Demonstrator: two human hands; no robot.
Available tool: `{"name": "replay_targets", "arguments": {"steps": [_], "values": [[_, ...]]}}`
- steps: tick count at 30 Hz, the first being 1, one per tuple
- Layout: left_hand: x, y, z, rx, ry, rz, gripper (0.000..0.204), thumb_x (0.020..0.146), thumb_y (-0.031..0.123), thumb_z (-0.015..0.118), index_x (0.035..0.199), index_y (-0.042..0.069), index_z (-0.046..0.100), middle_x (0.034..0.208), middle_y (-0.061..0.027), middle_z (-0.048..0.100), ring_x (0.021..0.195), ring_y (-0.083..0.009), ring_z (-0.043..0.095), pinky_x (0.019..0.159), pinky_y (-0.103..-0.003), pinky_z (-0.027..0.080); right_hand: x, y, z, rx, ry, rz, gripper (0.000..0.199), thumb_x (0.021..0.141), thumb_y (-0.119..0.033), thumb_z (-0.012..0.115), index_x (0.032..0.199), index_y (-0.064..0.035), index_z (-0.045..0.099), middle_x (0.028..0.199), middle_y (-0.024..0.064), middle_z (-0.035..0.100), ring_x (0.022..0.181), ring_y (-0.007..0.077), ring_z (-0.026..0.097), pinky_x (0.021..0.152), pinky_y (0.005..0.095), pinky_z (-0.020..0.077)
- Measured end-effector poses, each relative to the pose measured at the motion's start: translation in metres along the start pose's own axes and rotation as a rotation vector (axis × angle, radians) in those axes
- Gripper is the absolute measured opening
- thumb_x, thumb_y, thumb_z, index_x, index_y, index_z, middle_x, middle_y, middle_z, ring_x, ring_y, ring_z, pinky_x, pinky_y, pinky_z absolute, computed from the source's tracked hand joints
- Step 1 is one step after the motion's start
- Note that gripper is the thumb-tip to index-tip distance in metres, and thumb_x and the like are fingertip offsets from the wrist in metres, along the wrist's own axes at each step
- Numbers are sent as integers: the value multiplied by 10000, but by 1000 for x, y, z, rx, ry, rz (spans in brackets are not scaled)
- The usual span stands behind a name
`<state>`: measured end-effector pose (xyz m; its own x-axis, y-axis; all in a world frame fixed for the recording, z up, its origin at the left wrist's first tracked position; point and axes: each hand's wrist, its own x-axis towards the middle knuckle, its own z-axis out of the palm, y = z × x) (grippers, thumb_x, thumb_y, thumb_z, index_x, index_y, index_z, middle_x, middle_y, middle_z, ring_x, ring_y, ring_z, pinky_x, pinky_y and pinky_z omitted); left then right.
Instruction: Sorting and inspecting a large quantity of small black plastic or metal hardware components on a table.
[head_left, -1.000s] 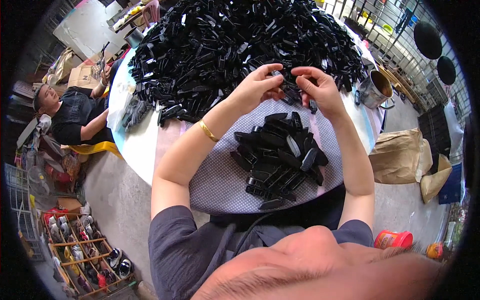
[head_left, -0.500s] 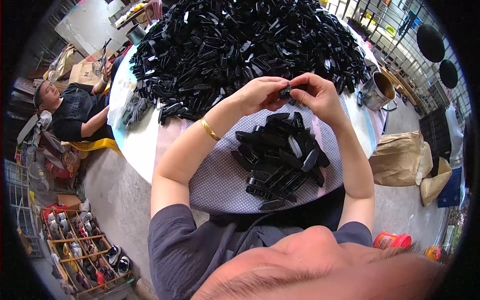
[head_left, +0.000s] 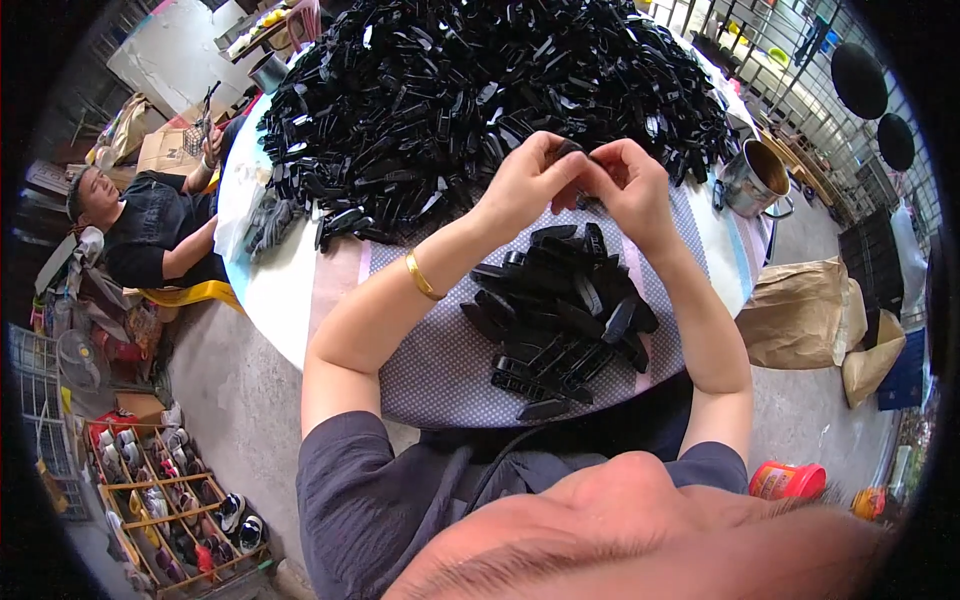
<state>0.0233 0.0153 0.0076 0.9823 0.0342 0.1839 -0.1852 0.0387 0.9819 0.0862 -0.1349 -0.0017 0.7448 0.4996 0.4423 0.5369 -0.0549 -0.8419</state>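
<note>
Between my two hands, above the table's middle, is a small black plastic piece [head_left: 569,149], mostly covered by fingers. My left hand [head_left: 528,183] pinches it from the left, with a gold bangle at the wrist. My right hand [head_left: 633,190] meets it from the right, thumb and fingertips closed on the same piece. Just nearer to me lies a small pile of black plastic pieces [head_left: 560,320], long and narrow with rounded ends. Beyond my hands a large heap of similar black pieces [head_left: 450,100] covers the far part of the table.
The round table [head_left: 420,370] has a dotted grey cover. A metal pot [head_left: 745,185] stands at its right edge, a grey cloth glove [head_left: 270,225] at its left. Another person [head_left: 150,225] sits at left on a yellow chair. Brown sacks [head_left: 800,315] and a shoe rack [head_left: 165,500] are on the floor.
My left hand has turned and risen slightly, its fingers curling over the piece. My right thumb and fingers have drawn closer to the left hand. Both piles look the same.
</note>
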Motion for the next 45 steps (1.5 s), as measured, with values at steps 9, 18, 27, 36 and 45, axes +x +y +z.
{"name": "replay_targets", "arguments": {"steps": [9, 18, 27, 36, 45], "values": [[6, 2, -7, -322, 12, 79, 218, 858, 122, 581, 1033, -2, 622, 962, -73, 627, 876, -118, 574, 797, -247, 470, 1, -12, -3, 341, -182, 215, 264, 835, -137, 626, 1020, 36, 554, 769, 34, 608, 684, 77, 564, 637, 215, 468], [4, 8, -9, -359, -69, 164, 232, 864, 109, 556, 1039, -35, 604, 963, -121, 630, 902, -159, 588, 830, -280, 474, -10, -14, 2, 83, -144, 34, 214, 806, -115, 652, 956, 28, 595, 748, 9, 572, 677, 61, 515, 630, 198, 435], [-14, 39, 1, 644, -652, 94, 331, 731, 187, 713, 1030, 69, 637, 757, -92, 642, 652, -115, 576, 657, -259, 474, 6, 28, -5, -855, -278, -275, 267, 704, -299, 641, 851, -77, 633, 835, 75, 548, 852, 257, 549, 700, 364, 472], [32, -28, -12, 1005, -240, 531, 250, 725, 46, 626, 972, 7, 631, 949, -126, 618, 880, -270, 577, 775, -337, 476, 30, 44, -45, -324, 86, -51, 275, 809, -212, 572, 963, 11, 623, 849, 166, 644, 729, 213, 631, 663, 293, 483], [31, -41, 16, 1246, -83, 443, 352, 708, 84, 625, 1047, 14, 559, 876, -133, 566, 868, -309, 543, 740, -380, 465, 22, 27, -32, 188, 3, 71, 287, 896, -92, 483, 1157, 22, 519, 869, 66, 625, 715, 91, 590, 643, 212, 494]]}}
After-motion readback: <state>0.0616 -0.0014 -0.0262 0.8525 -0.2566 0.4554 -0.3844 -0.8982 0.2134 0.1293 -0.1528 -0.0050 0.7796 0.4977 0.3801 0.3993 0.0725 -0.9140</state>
